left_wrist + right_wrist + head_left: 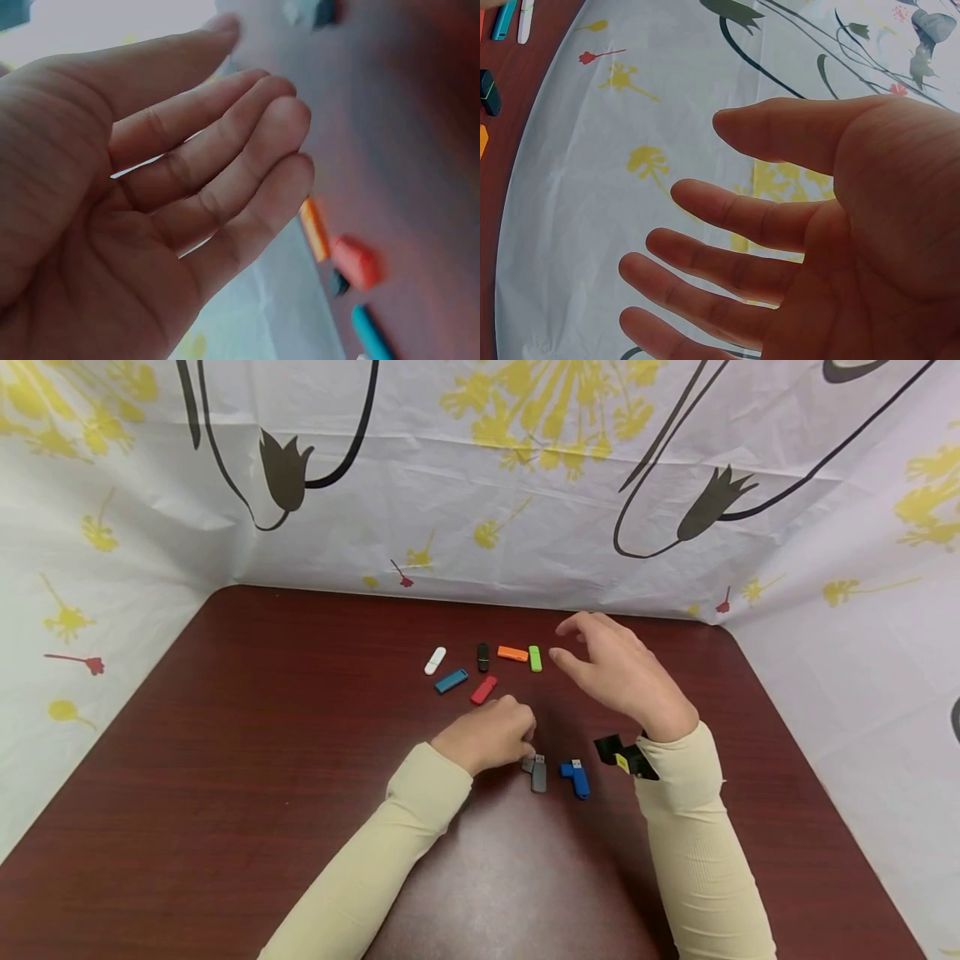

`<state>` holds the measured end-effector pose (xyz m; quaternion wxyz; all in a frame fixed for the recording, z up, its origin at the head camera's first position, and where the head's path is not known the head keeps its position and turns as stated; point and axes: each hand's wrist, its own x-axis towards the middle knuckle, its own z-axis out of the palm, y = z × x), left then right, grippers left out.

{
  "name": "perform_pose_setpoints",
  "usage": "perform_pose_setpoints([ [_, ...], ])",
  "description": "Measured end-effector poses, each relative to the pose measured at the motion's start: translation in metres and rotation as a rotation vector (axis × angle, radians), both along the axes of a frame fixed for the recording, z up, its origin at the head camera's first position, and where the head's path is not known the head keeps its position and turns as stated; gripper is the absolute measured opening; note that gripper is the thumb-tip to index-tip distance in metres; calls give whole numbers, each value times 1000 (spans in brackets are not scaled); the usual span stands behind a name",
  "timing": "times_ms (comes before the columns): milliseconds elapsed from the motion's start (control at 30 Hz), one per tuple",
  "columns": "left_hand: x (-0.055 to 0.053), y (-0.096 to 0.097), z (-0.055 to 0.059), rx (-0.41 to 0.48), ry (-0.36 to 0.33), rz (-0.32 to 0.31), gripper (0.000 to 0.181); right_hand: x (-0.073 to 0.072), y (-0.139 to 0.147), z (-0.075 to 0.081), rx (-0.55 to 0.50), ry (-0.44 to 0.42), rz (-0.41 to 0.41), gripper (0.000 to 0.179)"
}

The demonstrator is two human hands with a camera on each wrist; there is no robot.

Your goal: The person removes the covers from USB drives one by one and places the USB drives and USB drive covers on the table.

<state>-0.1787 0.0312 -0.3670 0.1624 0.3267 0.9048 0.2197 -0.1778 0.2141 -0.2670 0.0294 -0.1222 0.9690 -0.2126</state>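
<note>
My left hand point(491, 732) hovers beside a grey USB stick point(538, 775) whose metal plug shows. In the left wrist view, the left hand's fingers point(225, 180) are gently bent, with nothing in them. To the right of the grey stick lies a blue USB stick point(580, 781), its plug also bare. My right hand point(626, 672) is raised over the table's right side, nearest a green USB stick point(535, 658). In the right wrist view its fingers point(712, 259) spread loosely and the palm is bare. A red USB stick point(483, 690) lies just beyond the left hand.
Farther back lie white point(435, 661), teal point(452, 682), black point(483, 657) and orange point(513, 653) USB sticks. They rest on a dark red-brown table point(262, 718). A patterned cloth point(450, 527) hangs along its back and sides. A black device point(611, 749) is strapped at the right wrist.
</note>
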Motion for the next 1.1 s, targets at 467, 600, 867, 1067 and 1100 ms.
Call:
perform_pose_setpoints([
  [467, -9, -86, 58, 148, 184, 351, 34, -7, -4, -7, 7, 5, 27, 41],
  [600, -7, -102, 67, 159, 194, 422, 43, -11, -11, -16, 19, 3, 62, 41],
  [867, -9, -117, 72, 173, 236, 476, 51, -17, -38, -41, 73, -38, 146, 47],
  [1067, -10, -122, 74, 177, 229, 494, 53, -22, -59, -43, 79, -83, 171, 47],
  [1100, -9, -123, 74, 176, 227, 494, 53, -23, -63, -43, 87, -93, 178, 47],
])
